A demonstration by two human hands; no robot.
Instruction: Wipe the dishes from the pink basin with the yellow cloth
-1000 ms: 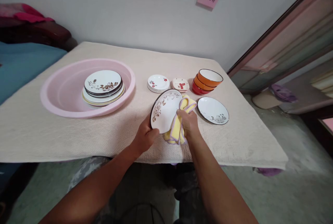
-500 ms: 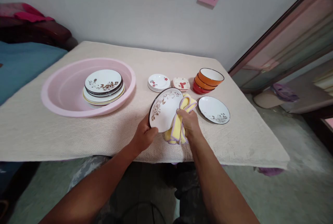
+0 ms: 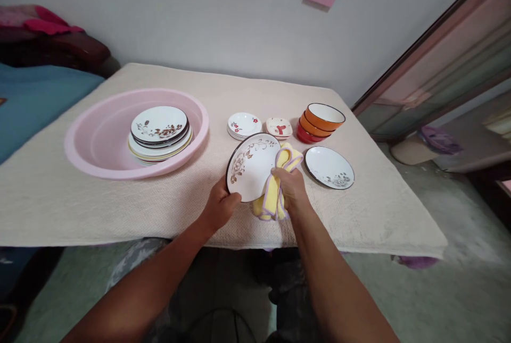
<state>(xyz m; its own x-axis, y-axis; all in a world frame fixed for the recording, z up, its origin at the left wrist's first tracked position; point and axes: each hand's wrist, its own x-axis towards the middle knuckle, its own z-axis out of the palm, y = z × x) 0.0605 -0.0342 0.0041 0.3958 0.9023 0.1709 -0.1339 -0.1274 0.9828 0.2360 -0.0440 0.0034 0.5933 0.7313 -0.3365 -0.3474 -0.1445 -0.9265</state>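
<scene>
A white plate (image 3: 255, 165) with a dark rim and brown flowers is tilted above the front of the table. My left hand (image 3: 222, 203) grips its lower left edge, thumb on the face and fingers hidden beneath. On the plate's right side, my right hand (image 3: 293, 189) is closed on a yellow cloth (image 3: 272, 199) with purple edging. Folds of the cloth lie against the plate's right edge, and its lower part hangs below. To the right of that hand, a similar white plate (image 3: 329, 165) rests on the table, apparently on top of another.
A pink basin (image 3: 96, 165) on the left holds a stack of plates (image 3: 159, 124). Behind my hands are small flowered dishes (image 3: 244, 124), square dishes (image 3: 279, 127) and stacked orange and red bowls (image 3: 319, 124). A pale cloth covers the table (image 3: 379, 215), which stands against a wall.
The held plate has shifted very slightly left with my left hand. My right hand and the yellow cloth look almost the same as before.
</scene>
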